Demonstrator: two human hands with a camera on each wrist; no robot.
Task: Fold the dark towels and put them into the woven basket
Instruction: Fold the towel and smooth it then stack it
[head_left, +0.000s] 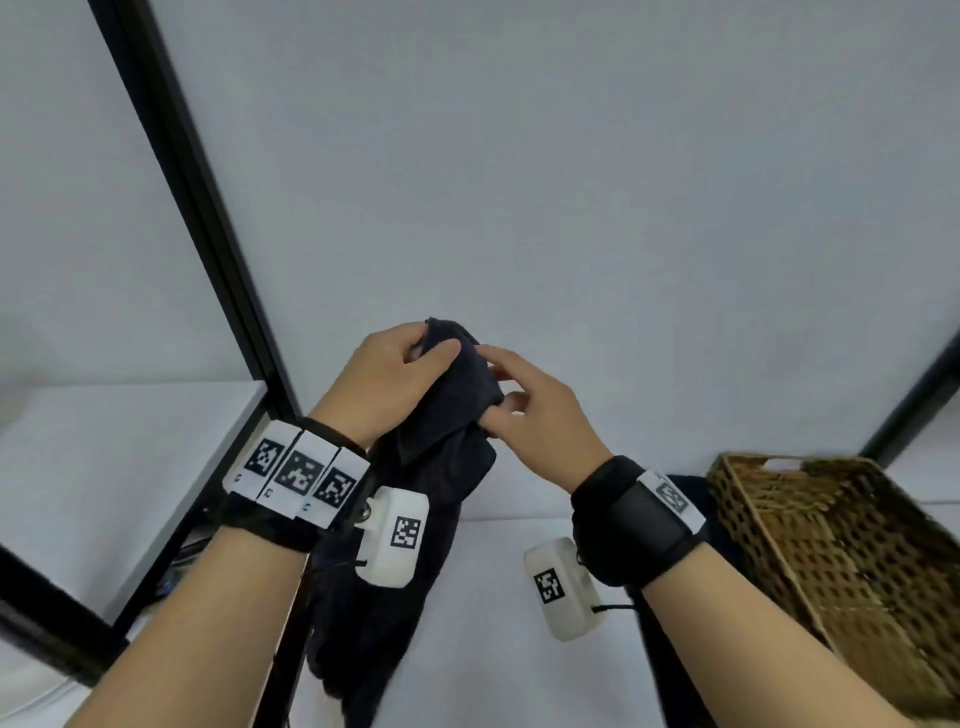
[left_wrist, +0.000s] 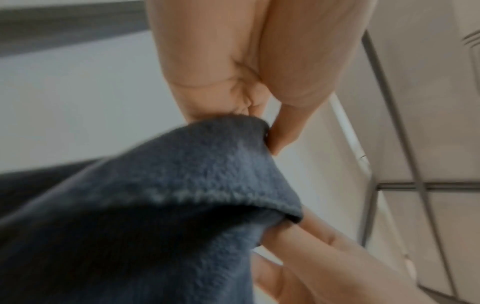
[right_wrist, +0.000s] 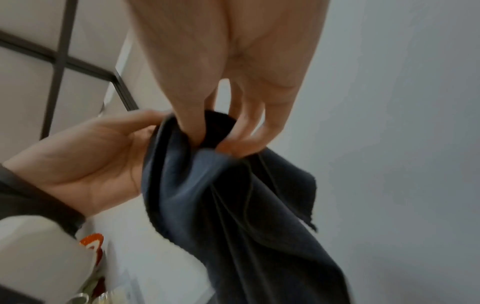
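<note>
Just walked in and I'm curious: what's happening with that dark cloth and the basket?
A person is holding a dark towel up in the air with both hands. The left hand grips its top edge, and the right hand pinches it just beside. The towel hangs unfolded over a white table. The woven basket waits at the right; what it holds cannot be told.

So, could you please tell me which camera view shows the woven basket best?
The head view: the woven basket sits at lower right, its open weave and rim visible. The two wrist views show only hands and towel, no basket.
</note>
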